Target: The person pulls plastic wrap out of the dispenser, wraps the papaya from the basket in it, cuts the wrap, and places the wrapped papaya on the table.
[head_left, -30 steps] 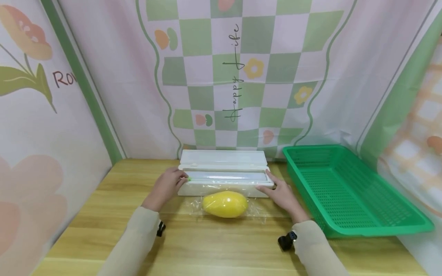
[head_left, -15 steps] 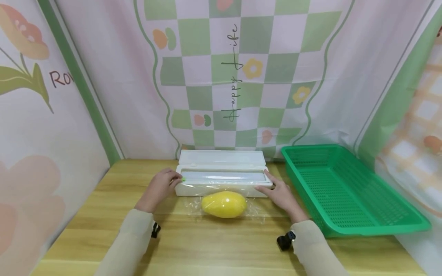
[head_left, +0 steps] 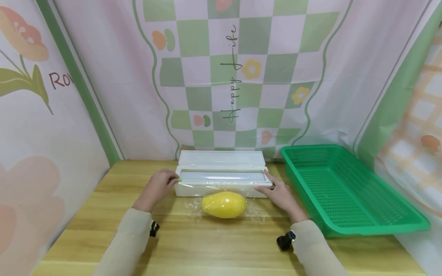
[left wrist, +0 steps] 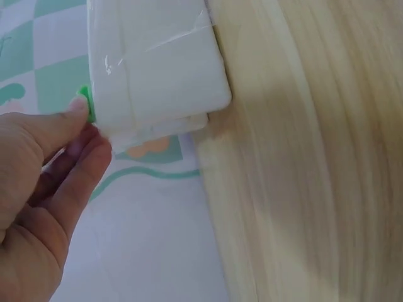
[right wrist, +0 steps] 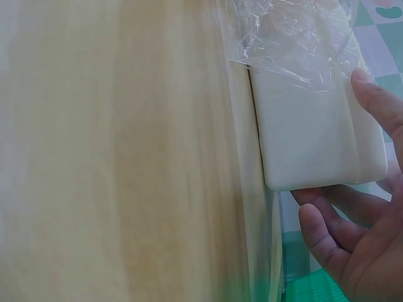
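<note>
A white cling film dispenser (head_left: 221, 189) stands at the back of the table, its lid (head_left: 221, 158) raised and a film roll (head_left: 222, 176) inside. At its left end my left hand (head_left: 159, 188) pinches a small green slider (left wrist: 87, 104) between thumb and fingers, on the front top edge. My right hand (head_left: 279, 191) holds the dispenser's right end, thumb (right wrist: 371, 94) against the front and fingers around the end. Clear film (right wrist: 289, 44) hangs over the front and runs to a yellow mango-shaped fruit (head_left: 223, 205), which lies under film just before the dispenser.
A green plastic basket (head_left: 376, 231) stands on the right of the wooden table (head_left: 207, 249), close to the right forearm. Behind the dispenser hangs a checkered cloth (head_left: 224, 96). Black wrist cameras (head_left: 286, 241) sit at both cuffs.
My left hand has moved left with the green slider, up to the dispenser's left end. The right hand keeps its hold, and the fruit has stayed in place.
</note>
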### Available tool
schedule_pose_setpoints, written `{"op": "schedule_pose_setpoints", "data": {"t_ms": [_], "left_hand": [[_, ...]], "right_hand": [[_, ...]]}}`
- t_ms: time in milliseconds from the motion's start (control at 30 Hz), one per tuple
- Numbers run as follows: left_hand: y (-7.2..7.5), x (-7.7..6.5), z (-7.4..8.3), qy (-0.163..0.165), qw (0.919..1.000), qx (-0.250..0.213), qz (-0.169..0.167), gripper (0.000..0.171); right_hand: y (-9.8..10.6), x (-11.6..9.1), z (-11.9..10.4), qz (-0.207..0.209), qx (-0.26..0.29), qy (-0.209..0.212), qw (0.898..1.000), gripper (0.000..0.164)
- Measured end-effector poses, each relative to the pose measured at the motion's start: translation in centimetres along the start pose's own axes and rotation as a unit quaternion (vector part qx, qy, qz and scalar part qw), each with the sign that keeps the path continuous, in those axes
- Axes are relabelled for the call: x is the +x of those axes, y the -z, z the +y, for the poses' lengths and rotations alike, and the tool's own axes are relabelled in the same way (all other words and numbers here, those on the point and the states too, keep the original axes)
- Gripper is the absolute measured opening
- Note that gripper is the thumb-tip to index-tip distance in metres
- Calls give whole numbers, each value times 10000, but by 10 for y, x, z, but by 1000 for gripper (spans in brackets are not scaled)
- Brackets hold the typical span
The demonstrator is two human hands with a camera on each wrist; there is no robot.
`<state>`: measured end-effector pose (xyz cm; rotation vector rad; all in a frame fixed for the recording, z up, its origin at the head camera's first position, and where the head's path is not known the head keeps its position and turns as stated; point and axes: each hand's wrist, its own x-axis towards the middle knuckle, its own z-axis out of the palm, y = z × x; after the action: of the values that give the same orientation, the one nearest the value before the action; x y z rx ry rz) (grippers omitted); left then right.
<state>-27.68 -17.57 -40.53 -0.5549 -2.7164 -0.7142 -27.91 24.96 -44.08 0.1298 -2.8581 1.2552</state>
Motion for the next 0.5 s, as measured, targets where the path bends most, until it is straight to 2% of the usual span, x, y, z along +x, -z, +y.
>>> {"op": "schedule_pose_setpoints", "data": {"t_ms": [200,367,500], "left_hand": [[2,-2,-7,134,9998,-109,-56,13],[3,-3,-9,227,9992,-299,-116,15],[3,-6,-9,191,9990,-386,-140,21]], "right_hand": [[0,1,-1,-35,35,-8,10000,98],[1,-1,0,-223,203,50,9995,97],[2,-4,-2,-341,324,264,9985,94]]}}
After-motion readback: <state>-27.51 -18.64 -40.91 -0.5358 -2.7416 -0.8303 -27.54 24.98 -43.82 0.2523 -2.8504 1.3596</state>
